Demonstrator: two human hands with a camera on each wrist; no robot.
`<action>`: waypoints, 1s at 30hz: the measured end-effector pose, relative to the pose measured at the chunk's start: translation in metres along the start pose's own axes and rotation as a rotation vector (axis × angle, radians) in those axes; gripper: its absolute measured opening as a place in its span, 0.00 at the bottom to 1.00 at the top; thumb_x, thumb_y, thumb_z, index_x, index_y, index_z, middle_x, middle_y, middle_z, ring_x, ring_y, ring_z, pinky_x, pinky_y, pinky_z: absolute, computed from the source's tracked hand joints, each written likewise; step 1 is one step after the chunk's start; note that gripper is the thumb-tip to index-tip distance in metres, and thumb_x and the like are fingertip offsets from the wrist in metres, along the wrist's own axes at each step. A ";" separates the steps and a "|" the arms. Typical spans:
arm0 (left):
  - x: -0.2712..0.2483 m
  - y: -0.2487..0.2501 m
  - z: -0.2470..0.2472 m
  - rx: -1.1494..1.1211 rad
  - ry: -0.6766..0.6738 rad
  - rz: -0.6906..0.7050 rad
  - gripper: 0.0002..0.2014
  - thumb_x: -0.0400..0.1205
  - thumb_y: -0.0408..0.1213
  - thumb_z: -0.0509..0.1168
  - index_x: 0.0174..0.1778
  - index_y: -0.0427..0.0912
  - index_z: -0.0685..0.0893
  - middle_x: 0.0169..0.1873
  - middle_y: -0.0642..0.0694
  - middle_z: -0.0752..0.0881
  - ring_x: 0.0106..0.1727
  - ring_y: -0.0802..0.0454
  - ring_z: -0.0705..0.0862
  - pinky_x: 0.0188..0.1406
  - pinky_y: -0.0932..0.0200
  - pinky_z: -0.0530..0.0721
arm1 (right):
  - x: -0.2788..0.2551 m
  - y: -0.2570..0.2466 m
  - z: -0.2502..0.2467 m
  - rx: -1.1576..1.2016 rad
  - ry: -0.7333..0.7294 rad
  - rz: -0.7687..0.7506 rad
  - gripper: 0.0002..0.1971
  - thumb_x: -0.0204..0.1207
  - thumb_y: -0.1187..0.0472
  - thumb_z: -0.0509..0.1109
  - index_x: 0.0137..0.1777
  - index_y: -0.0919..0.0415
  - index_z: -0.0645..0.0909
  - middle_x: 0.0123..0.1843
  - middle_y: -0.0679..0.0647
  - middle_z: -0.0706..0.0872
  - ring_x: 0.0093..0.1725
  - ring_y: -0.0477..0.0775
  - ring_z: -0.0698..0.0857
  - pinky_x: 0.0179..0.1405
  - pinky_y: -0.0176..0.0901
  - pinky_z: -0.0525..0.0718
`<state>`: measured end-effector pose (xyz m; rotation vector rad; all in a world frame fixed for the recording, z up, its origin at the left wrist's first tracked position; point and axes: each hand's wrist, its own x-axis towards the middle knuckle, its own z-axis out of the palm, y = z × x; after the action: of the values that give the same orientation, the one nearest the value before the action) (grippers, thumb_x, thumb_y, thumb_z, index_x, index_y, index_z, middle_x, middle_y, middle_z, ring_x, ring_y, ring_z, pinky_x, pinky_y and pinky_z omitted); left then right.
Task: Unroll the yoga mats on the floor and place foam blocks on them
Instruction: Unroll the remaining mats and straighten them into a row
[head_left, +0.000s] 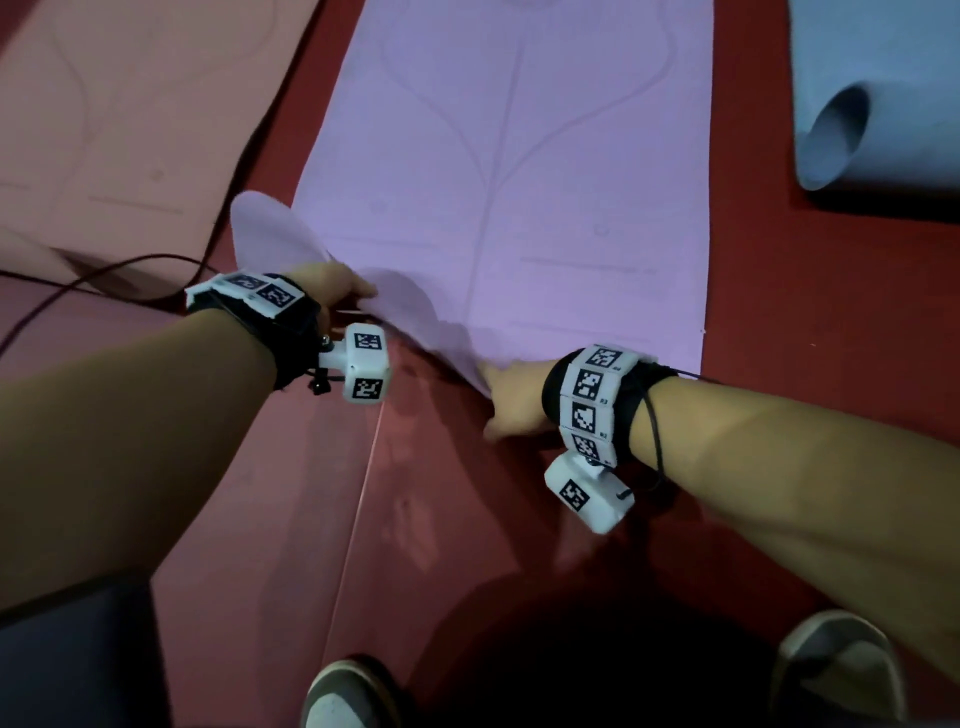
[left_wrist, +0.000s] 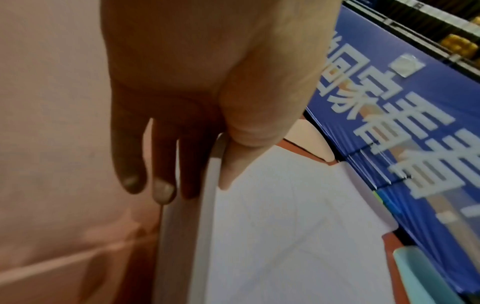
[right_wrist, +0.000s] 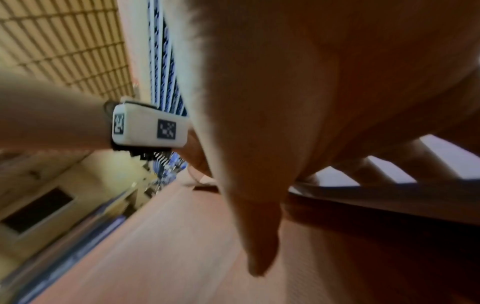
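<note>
The purple yoga mat (head_left: 519, 182) lies unrolled on the red floor, running away from me. Its near left corner (head_left: 265, 228) curls upward. My left hand (head_left: 343, 291) pinches the near edge by that corner. In the left wrist view the thumb (left_wrist: 233, 160) lies on top of the mat (left_wrist: 285, 226) and the other fingers are underneath. My right hand (head_left: 511, 400) is at the middle of the near edge, its fingers hidden beneath it. In the right wrist view those fingers (right_wrist: 384, 164) lie spread against the mat (right_wrist: 441, 150) and the thumb (right_wrist: 259, 236) sticks out free. No foam block is visible.
A pink mat (head_left: 104, 130) lies flat to the left. A blue-grey mat (head_left: 857, 119), partly rolled, sits at the far right. A black cable (head_left: 104, 270) crosses the floor on the left. My shoes (head_left: 348, 696) are at the bottom edge. A blue banner (left_wrist: 389, 102) lines the far wall.
</note>
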<state>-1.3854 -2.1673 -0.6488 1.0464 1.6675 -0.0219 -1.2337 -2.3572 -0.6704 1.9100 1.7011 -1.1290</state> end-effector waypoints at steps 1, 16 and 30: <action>-0.001 -0.007 -0.006 0.093 -0.001 -0.020 0.07 0.83 0.37 0.68 0.50 0.37 0.81 0.42 0.40 0.85 0.29 0.46 0.86 0.38 0.53 0.82 | -0.001 -0.005 0.006 -0.065 -0.014 -0.007 0.51 0.74 0.37 0.71 0.86 0.58 0.46 0.76 0.67 0.72 0.69 0.69 0.78 0.67 0.57 0.78; -0.005 -0.078 -0.067 0.644 0.682 0.121 0.55 0.70 0.51 0.80 0.86 0.46 0.51 0.79 0.34 0.64 0.79 0.32 0.64 0.77 0.36 0.65 | 0.026 -0.018 0.012 -0.249 0.027 -0.042 0.35 0.75 0.38 0.69 0.75 0.51 0.63 0.62 0.61 0.78 0.49 0.64 0.81 0.42 0.51 0.78; 0.012 -0.144 -0.016 1.114 0.355 0.173 0.38 0.69 0.54 0.74 0.68 0.39 0.67 0.69 0.31 0.68 0.68 0.27 0.72 0.66 0.39 0.71 | 0.042 -0.025 0.030 -0.356 0.122 -0.020 0.39 0.69 0.35 0.75 0.74 0.53 0.64 0.60 0.60 0.77 0.44 0.61 0.81 0.35 0.48 0.73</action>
<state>-1.4888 -2.2394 -0.7207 2.1089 1.8738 -0.7608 -1.2683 -2.3446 -0.7141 1.7686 1.8433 -0.6702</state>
